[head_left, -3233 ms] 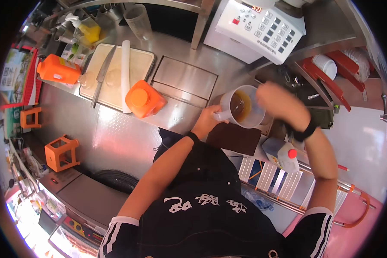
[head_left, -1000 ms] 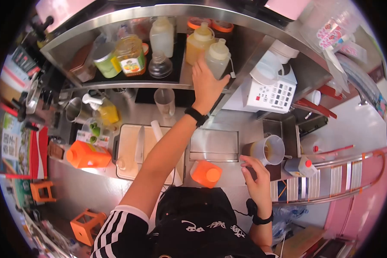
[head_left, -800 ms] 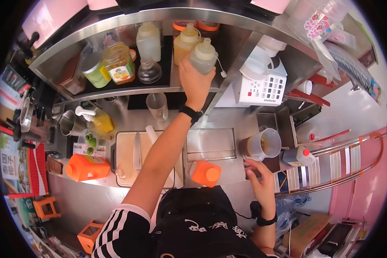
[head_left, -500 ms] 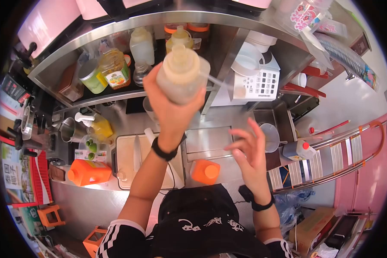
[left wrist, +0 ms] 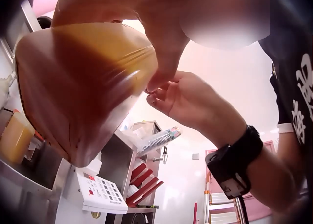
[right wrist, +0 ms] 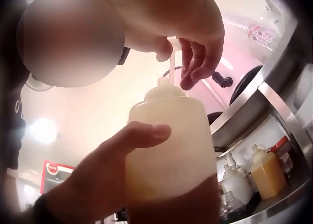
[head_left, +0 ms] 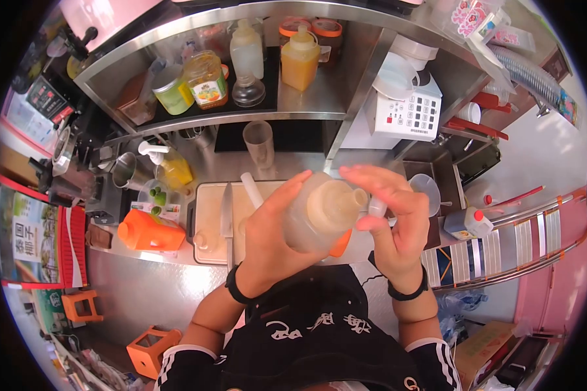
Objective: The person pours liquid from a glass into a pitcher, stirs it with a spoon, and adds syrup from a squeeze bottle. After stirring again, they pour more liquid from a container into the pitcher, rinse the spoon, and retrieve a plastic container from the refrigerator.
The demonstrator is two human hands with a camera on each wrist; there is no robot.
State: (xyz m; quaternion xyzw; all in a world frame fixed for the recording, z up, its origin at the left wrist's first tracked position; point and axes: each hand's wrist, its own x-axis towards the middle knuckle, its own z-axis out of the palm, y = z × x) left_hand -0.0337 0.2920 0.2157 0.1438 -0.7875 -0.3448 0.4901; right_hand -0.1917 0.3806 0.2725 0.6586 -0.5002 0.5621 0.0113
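Translucent plastic, pale and cloudy above with an amber liquid settled toward the base: the squeeze bottle (head_left: 319, 212) is held in the air in front of the person's chest, above the near edge of the desk (head_left: 150, 287). It is tipped so that its spout points toward the right side. The left hand (head_left: 270, 241) wraps round the bottle's body, thumb across the front and fingers behind, a full grasp that seems meant to steady it. The right hand (head_left: 388, 221) meets it at the top, with its fingertips closed in a pinch on the nozzle tip (head_left: 375, 207) (the right wrist view shows them curled about the thin stem). The tilt likely serves to bring that tip within easy reach of the pinching fingers. So the bottle lies between the two hands, body in the left, spout in the right.

Below and behind it on the desk lie a cutting board (head_left: 209, 221) with a knife (head_left: 226, 212) on it, and an orange carton (head_left: 147, 231) just beside the board. A measuring jug (head_left: 427, 189) stands near the right hand. On the shelf (head_left: 241, 114) above sits a yellow squeeze bottle (head_left: 300, 58), with a keypad machine (head_left: 407, 117) to its right.
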